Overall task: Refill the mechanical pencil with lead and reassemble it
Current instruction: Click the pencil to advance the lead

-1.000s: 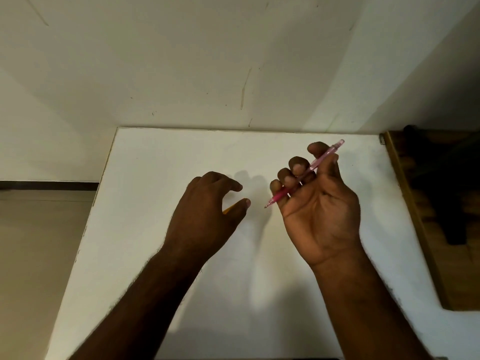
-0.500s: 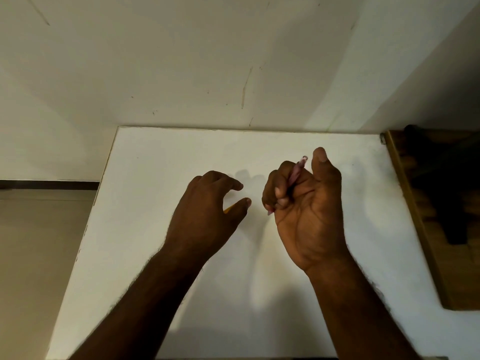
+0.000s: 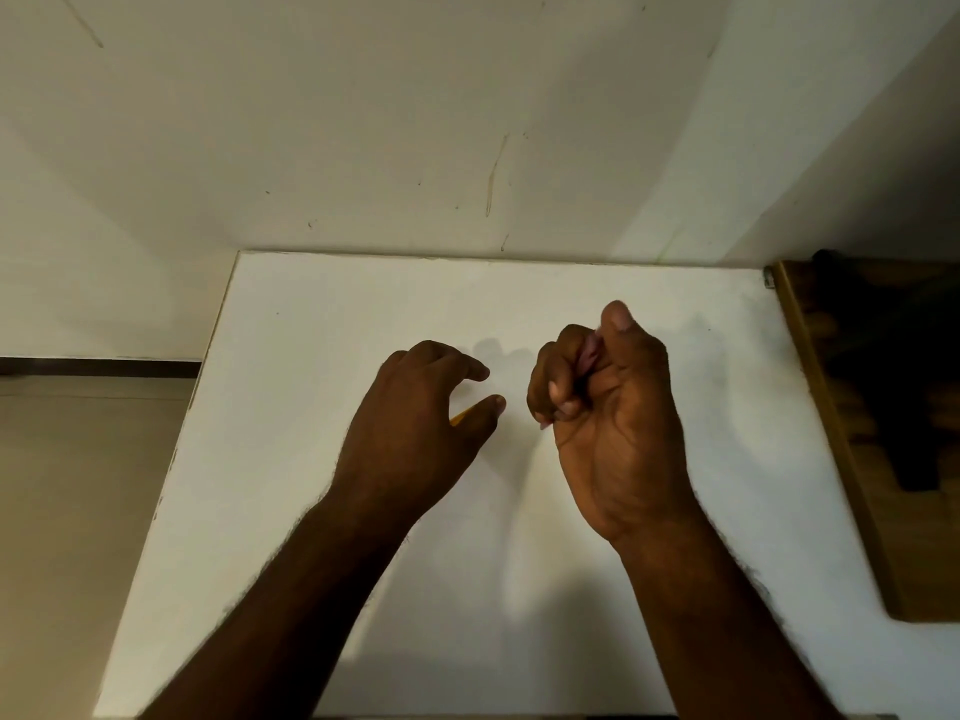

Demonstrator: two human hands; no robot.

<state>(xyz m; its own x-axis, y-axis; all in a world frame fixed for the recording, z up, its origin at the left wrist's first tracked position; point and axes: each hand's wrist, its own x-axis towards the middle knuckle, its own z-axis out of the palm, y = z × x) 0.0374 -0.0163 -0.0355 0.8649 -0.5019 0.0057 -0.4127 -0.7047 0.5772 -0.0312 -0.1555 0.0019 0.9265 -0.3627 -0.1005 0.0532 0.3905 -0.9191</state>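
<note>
While the right hand (image 3: 613, 407) is fisted around a pink mechanical pencil (image 3: 590, 354), the left hand (image 3: 415, 423), at its nine o'clock, hovers over the white table (image 3: 311, 330); fingers loosely curled above something yellow (image 3: 460, 419).

1. The white table (image 3: 322, 324) lies bare left of and behind both hands.
2. The left hand (image 3: 415, 423) and right hand (image 3: 608, 407) leave a narrow gap between them.
3. A wooden board (image 3: 831, 433) bounds the table's right edge.
</note>
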